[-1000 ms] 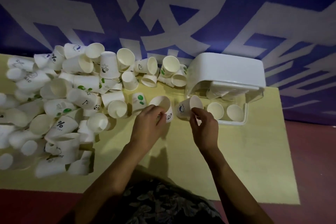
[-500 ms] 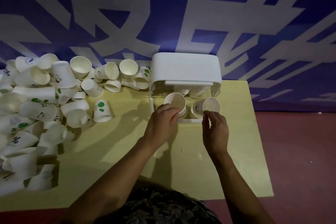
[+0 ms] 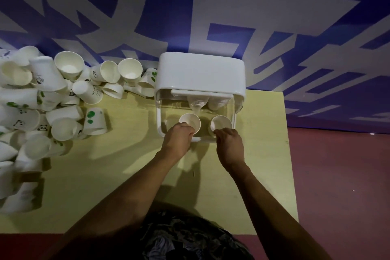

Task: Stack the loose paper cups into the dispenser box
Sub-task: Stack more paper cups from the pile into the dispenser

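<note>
The white dispenser box (image 3: 201, 74) stands at the back of the yellow table, its clear front compartment open towards me. My left hand (image 3: 178, 140) grips a white paper cup (image 3: 190, 121), mouth up, at the left side of that compartment. My right hand (image 3: 229, 144) pinches a second white cup (image 3: 221, 123) at the right side. Behind them, two nested rows of cups (image 3: 207, 102) lie under the box's lid. A big heap of loose cups (image 3: 42, 107) covers the table's left part.
The yellow table (image 3: 126, 164) ends at its right edge just past the box, with red floor (image 3: 337, 175) beyond. A blue and white patterned wall (image 3: 190, 17) rises directly behind the box and the heap.
Both hands carried their cups from the heap rightwards and forward into the dispenser's open front; the cups now sit lower inside it, mouths up.
</note>
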A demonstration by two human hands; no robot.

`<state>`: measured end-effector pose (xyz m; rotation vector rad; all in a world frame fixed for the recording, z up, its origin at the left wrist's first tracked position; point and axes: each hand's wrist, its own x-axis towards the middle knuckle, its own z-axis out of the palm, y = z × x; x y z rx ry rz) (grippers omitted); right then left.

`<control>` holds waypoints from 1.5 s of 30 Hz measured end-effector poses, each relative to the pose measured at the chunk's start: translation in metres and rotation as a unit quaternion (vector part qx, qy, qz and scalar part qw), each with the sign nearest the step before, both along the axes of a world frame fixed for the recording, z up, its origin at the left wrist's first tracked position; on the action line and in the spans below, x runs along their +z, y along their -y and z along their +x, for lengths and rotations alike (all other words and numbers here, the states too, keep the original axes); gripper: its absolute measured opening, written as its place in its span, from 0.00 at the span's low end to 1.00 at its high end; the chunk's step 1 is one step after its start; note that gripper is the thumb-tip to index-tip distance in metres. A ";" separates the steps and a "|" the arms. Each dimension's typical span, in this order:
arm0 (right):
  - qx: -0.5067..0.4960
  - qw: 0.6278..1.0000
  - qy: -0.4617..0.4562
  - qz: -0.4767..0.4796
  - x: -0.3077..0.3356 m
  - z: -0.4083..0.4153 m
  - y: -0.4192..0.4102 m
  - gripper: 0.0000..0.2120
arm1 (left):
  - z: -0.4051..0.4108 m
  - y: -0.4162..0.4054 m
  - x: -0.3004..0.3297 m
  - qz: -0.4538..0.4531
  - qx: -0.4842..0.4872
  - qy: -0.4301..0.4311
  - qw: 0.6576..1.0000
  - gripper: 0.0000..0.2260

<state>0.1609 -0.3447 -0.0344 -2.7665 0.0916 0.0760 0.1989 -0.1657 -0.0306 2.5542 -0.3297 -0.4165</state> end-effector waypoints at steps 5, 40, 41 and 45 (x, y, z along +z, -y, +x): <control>-0.002 0.999 0.004 -0.040 0.007 0.005 -0.004 0.09 | -0.001 -0.001 -0.001 -0.027 0.029 0.025 0.999 0.10; -0.415 0.547 -0.343 0.641 -0.018 0.052 -0.376 0.05 | -0.009 -0.336 0.005 0.139 0.152 -0.029 0.978 0.13; -0.419 0.540 -0.345 0.643 -0.021 0.056 -0.378 0.05 | -0.006 -0.338 0.004 0.149 0.140 -0.031 0.978 0.13; -0.450 0.527 -0.336 0.638 -0.027 0.067 -0.380 0.07 | 0.003 -0.342 0.000 0.147 0.126 -0.047 0.980 0.11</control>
